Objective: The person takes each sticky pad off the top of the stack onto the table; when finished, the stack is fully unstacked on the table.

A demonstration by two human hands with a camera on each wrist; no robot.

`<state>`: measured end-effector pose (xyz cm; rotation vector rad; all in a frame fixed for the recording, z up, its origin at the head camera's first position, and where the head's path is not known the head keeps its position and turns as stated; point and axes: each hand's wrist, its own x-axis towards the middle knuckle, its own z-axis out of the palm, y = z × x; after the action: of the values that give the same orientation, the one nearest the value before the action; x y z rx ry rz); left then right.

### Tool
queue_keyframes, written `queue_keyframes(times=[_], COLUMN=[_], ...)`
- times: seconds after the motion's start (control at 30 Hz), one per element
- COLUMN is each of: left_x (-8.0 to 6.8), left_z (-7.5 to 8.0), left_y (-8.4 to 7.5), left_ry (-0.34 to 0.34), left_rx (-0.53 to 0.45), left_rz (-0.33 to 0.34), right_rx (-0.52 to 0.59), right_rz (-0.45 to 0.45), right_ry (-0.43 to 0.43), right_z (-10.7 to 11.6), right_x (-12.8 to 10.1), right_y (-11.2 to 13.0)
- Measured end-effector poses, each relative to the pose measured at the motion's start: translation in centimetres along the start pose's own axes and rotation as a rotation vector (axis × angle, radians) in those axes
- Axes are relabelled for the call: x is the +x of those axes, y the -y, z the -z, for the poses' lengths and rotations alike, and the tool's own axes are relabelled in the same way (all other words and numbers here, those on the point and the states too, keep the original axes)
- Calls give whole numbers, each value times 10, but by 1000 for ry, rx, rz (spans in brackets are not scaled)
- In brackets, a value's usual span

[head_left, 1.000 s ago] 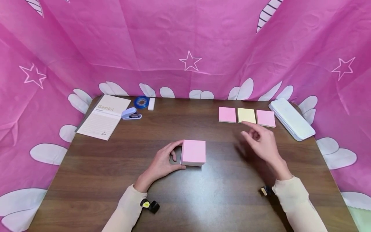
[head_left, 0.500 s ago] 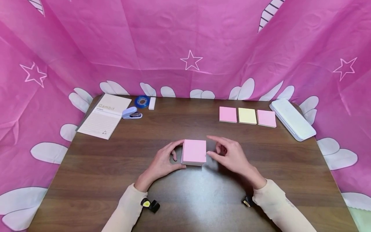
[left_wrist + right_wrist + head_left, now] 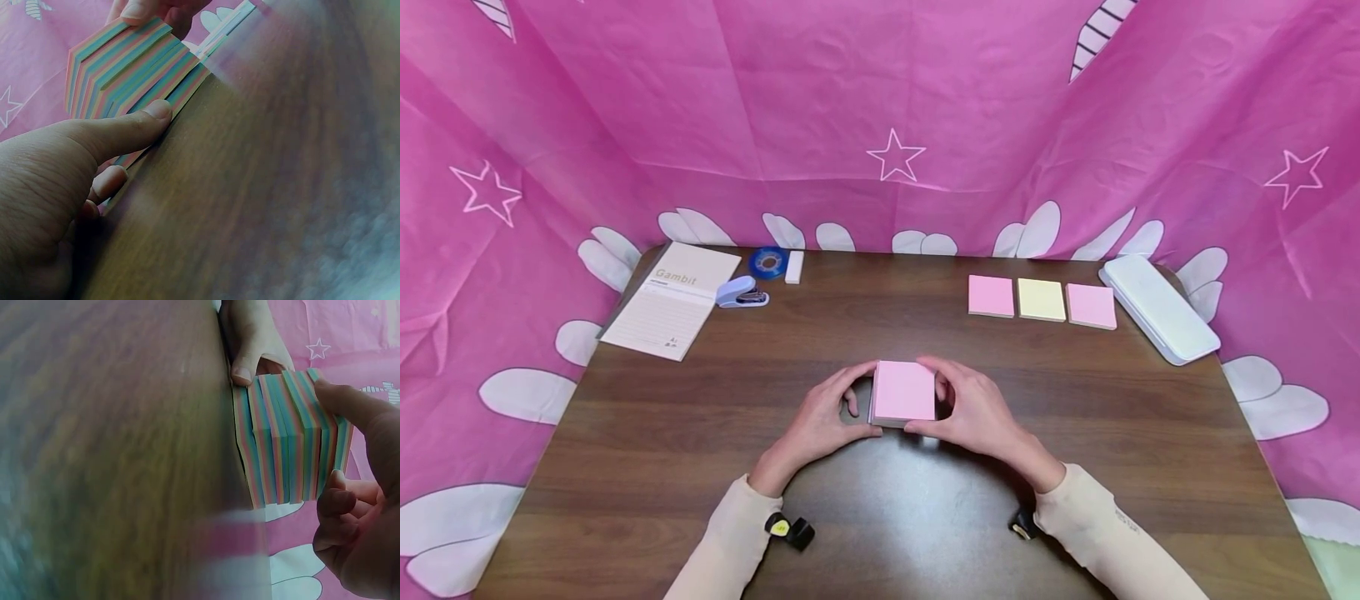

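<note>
Both hands clasp a block of sticky notes at the middle of the wooden table [image 3: 1075,433].

The left hand [image 3: 820,421] grips the striped-sided, pink-topped sticky-note block [image 3: 903,392] from 9 o'clock, thumb on its near edge; the right hand [image 3: 973,412] grasps it from 3 o'clock, fingers curled round its far and near edges. Three thin pads [image 3: 1041,300] lie at 1 o'clock beside a white case [image 3: 1157,307]. A notepad [image 3: 672,300], stapler [image 3: 739,293] and tape roll [image 3: 767,262] sit at 11 o'clock.
</note>
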<state>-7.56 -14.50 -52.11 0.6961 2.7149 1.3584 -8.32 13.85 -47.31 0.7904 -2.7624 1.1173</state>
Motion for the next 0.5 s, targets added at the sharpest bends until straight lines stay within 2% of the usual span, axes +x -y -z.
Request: queue_keyframes(times=[0.27,0.5], left_x=[0,0], left_z=[1,0], left_y=[-2,-1], left_ry=[4,-1], left_rx=[-7,4], left_rz=[8,-4], right_rx=[62,85], right_rz=[-2,-8], right_ry=[-17,-74], right_z=[2,19], right_x=[-1,-4], right_y=[-2,-14])
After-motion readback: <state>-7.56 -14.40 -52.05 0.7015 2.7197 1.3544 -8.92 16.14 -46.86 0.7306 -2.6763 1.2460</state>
